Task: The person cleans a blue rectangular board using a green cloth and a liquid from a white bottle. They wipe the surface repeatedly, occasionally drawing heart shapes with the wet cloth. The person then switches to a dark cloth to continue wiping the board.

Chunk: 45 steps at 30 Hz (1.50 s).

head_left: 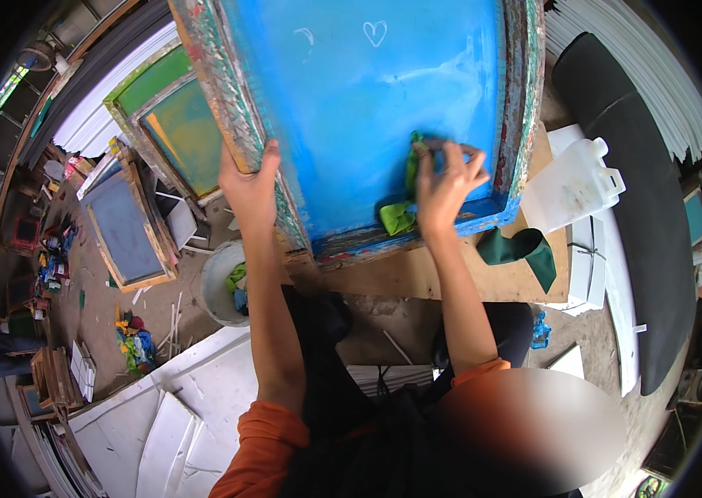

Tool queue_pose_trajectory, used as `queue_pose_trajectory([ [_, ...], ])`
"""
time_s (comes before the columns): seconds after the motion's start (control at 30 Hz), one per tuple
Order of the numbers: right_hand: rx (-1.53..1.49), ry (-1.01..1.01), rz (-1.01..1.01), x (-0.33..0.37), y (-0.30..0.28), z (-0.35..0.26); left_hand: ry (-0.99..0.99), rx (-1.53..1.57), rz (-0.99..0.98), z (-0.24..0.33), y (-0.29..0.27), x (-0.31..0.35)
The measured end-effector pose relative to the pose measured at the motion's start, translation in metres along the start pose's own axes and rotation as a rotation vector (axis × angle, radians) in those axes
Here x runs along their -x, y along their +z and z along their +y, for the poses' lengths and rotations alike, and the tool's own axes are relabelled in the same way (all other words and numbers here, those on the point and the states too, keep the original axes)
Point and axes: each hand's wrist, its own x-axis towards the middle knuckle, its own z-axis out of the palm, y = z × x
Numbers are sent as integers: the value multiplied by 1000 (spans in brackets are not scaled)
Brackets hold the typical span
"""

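A paint-crusted wooden screen-printing frame with blue mesh (351, 108) stands tilted before me. A small heart is drawn in white near its top. My left hand (249, 192) is closed round the frame's left side bar, thumb on the front face. Inside the frame, at the lower right of the mesh, my right hand (445, 189) pinches a bright green cloth (398, 218). Part of that cloth sticks up past the fingers and part hangs by the bottom bar. Something dark shows between the fingers; I cannot make it out.
A wooden board (401, 284) lies under the frame, with a curled dark green strip (523, 253) and a whitish plastic jug (575, 184) at right. A bucket with rags (220, 290) stands at left, near other screens (128, 228). A long black panel (641, 207) lies far right.
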Motion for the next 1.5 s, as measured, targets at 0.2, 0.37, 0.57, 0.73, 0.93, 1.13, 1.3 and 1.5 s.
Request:
queue_pose_trajectory([
  [0.2,-45,-102,-62,7,5,-12,51,-16,11,-3,-1,0],
  [0.37,4,-57,-60,11,7,-8,47,-54,15,-3,-2,-1],
  [0.57,-21,-47,-72,6,7,-12,30,-115,16,-5,-5,-1],
  [0.73,-30,-80,-100,13,6,-14,37,-79,15,0,1,0],
  [0.93,-65,78,-24,15,13,-22,45,-111,26,-6,-3,0],
  [1.13,4,64,-39,6,10,-12,24,-15,-9,-2,-1,1],
  [1.3,16,-33,-51,-2,5,-5,52,-31,2,-2,-2,1],
  [1.5,-72,-23,-108,9,7,-7,42,-39,9,-3,1,0],
])
